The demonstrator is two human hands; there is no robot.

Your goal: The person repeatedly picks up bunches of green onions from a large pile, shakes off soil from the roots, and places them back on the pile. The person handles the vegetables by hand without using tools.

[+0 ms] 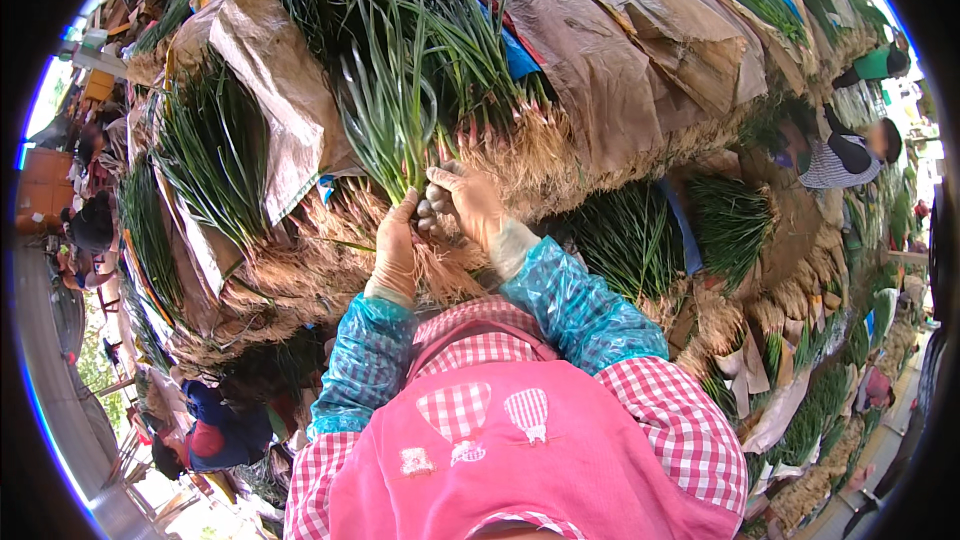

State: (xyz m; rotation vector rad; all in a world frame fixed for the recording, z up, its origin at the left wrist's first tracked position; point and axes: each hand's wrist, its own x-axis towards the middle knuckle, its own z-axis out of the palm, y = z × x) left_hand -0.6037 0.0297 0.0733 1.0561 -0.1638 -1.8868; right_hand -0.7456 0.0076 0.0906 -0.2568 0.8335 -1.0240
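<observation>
A bunch of green onions [396, 120] stands out before me, its leaves pointing away and its pale roots [442, 266] hanging toward my apron. My left hand [395, 247], in a tan glove, grips the bunch low on its stalks. My right hand [471, 202], gloved with grey fingertips, closes on the same stalks from the other side; some fingers curl under and are partly hidden. Behind the hands lies a thick row of more green onions [480, 60], roots toward me. A brown sheet [585, 67] covers part of that row on the right.
A pale woven sheet [262, 67] lies over onions at the left, beside another bunch [214, 157]. More bunches [630, 232] lie to my right. A person in dark clothing [229, 427] is at lower left; another in a striped top [840, 157] is at right.
</observation>
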